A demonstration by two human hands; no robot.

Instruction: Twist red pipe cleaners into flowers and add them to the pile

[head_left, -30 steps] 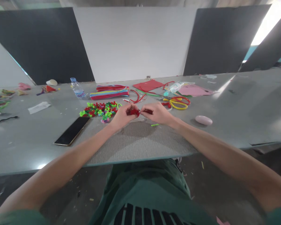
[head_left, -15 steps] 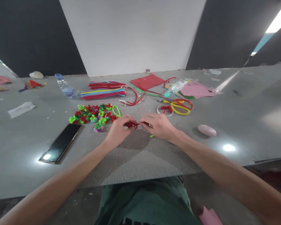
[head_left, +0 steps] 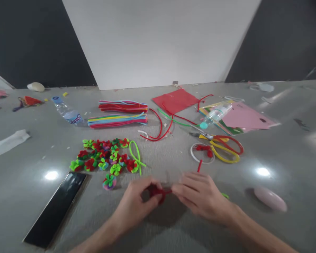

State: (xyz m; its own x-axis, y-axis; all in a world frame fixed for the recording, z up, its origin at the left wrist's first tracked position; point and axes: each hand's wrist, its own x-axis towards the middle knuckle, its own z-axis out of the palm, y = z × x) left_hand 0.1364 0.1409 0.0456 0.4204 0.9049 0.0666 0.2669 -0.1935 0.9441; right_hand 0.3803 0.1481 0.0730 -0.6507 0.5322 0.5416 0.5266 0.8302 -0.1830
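Observation:
Pinched between the fingers of my left hand [head_left: 138,198] is a red pipe cleaner [head_left: 159,194], bent into a small curled shape and partly hidden. My right hand [head_left: 200,193] grips its free end, which runs straight between the two hands. Left of them lies a cluster of small red and green pipe-cleaner flowers [head_left: 102,156], with one flower [head_left: 109,181] apart at the front. A bright green pipe-cleaner loop [head_left: 135,151] rests beside the cluster. Beyond my right hand, a white ring [head_left: 192,154] surrounds small red twisted pieces [head_left: 204,149].
Scissors [head_left: 226,149] with red and yellow handles lie at right, near a clear bottle [head_left: 217,114] and pink sheets [head_left: 247,116]. Pipe-cleaner bundles [head_left: 118,120], red felt [head_left: 175,99] and a water bottle [head_left: 68,112] lie behind. A phone [head_left: 55,211] is at left, a pink oval object [head_left: 270,198] at right.
The camera view has tipped down and closer, so the table things appear larger and lower. Both hands still hold the red pipe cleaner, with a slightly wider gap between them.

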